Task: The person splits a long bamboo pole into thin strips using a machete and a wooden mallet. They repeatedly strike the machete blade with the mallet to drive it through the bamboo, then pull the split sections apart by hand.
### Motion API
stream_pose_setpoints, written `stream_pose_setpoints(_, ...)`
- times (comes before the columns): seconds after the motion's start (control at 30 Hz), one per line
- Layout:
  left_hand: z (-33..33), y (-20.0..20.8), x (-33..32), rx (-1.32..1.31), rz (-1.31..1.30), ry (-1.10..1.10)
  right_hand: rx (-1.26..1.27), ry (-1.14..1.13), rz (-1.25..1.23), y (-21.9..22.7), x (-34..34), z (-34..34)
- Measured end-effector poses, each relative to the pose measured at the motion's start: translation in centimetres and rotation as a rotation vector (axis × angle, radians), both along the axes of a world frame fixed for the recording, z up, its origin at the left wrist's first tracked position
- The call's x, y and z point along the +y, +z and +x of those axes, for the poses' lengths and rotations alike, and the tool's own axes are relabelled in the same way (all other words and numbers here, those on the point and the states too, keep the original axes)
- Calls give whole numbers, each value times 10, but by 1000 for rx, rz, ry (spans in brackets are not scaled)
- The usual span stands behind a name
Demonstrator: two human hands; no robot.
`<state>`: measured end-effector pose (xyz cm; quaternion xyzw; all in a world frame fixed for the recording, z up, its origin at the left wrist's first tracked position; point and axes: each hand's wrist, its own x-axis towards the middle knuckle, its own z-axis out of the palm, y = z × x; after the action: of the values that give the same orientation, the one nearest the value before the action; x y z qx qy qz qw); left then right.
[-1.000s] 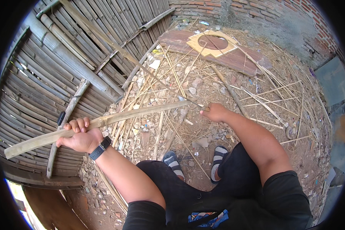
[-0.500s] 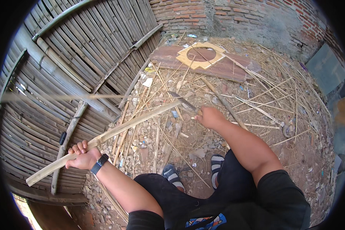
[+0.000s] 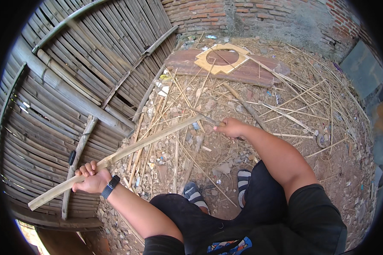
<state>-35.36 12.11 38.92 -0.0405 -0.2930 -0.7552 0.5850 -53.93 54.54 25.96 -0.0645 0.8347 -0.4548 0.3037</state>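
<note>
My left hand (image 3: 93,178), with a dark watch on its wrist, is closed around a long split bamboo slat (image 3: 147,139). The slat slopes up from the lower left toward the middle. My right hand (image 3: 232,128) grips a knife by its handle. Its dark, narrow blade (image 3: 208,120) points left and lies at the slat's far end, seen nearly edge-on. Whether the blade touches the slat or sits just above it, I cannot tell.
A bamboo slat wall (image 3: 68,97) rises on the left, with a brick wall (image 3: 276,21) behind. A yellowish board with a round hole (image 3: 203,64) rests on a reddish-brown panel (image 3: 178,61). Thin bamboo strips, a stick (image 3: 247,104) and rubble litter the ground around my sandaled feet.
The knife has come down slightly and its blade has turned from broadside to nearly edge-on. A blurred thin strip that crossed the left side is gone. My left hand keeps its grip.
</note>
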Motion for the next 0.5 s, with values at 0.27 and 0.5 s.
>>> stream_pose_setpoints(0.27,-15,-8,8,-47,71,32,347,69,324,-10,11,-1)
stream_pose_setpoints(0.5,-9,-11,-3,12,136,34,411,1,368,15,-3,14)
